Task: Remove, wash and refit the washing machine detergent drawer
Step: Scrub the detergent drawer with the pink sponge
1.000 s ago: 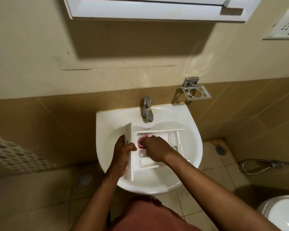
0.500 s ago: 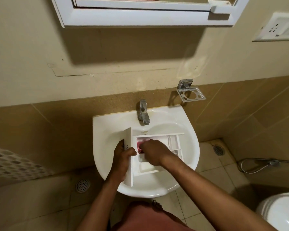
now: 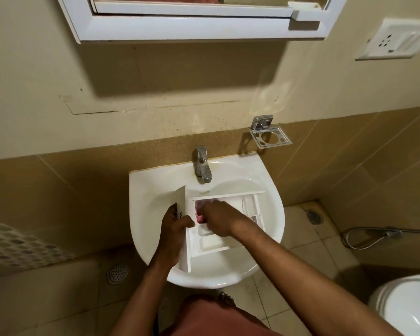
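Observation:
The white detergent drawer (image 3: 238, 202) lies inside the white sink (image 3: 274, 214), its front panel on the left and its compartments facing up. My left hand (image 3: 174, 229) grips the front panel, thumb hooked over its edge. My right hand (image 3: 217, 219) is curled over the drawer's left compartment and holds a pink cloth or sponge (image 3: 199, 215) pressed into it. Most of the pink thing is hidden under my fingers.
A chrome tap (image 3: 202, 164) stands at the back of the sink, no water seen running. A chrome holder (image 3: 269, 135) hangs on the wall to its right. A toilet (image 3: 407, 306) is at the lower right, a hose (image 3: 374, 236) and floor drains (image 3: 314, 216) nearby.
My right hand has shifted slightly over the left compartment with the pink thing. The camera has tilted up a little; my left hand keeps its grip on the panel.

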